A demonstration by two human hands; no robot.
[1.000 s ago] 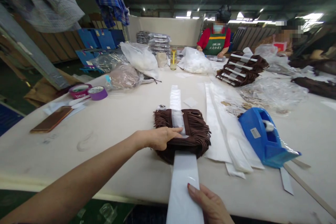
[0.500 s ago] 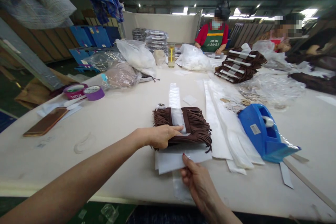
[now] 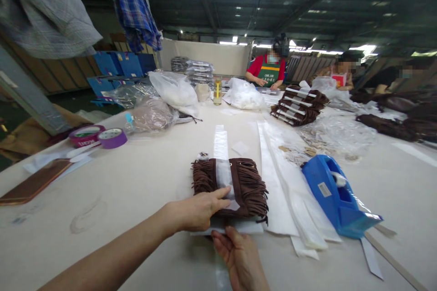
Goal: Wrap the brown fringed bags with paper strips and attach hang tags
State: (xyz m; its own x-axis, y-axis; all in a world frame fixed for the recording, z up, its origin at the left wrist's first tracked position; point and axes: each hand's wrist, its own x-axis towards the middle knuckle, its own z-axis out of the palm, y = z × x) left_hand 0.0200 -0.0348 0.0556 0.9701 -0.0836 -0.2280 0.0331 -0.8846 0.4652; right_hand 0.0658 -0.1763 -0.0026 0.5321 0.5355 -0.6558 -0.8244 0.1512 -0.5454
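Observation:
A brown fringed bundle (image 3: pixel 247 186) lies on the white table (image 3: pixel 136 182) in front of me, with a white paper strip (image 3: pixel 222 159) running over its middle. My left hand (image 3: pixel 198 211) presses down on the bundle's near left part, fingers flat and stretched toward the strip. My right hand (image 3: pixel 239 259) sits just below the bundle, its fingers pinched on the folded near end of the strip (image 3: pixel 239 226) at the bundle's front edge.
A blue tape dispenser (image 3: pixel 336 198) stands right of the bundle, beside more white strips (image 3: pixel 280 182). Purple tape rolls (image 3: pixel 111 137) and a brown board (image 3: pixel 32 186) lie at left. Plastic bags (image 3: pixel 174 91), a stack of wrapped brown bundles (image 3: pixel 297 107) and other people working are at the far end.
My right hand has brought the strip's long near end up from the table edge and folded it against the bundle's front. My left hand has stayed on the bundle.

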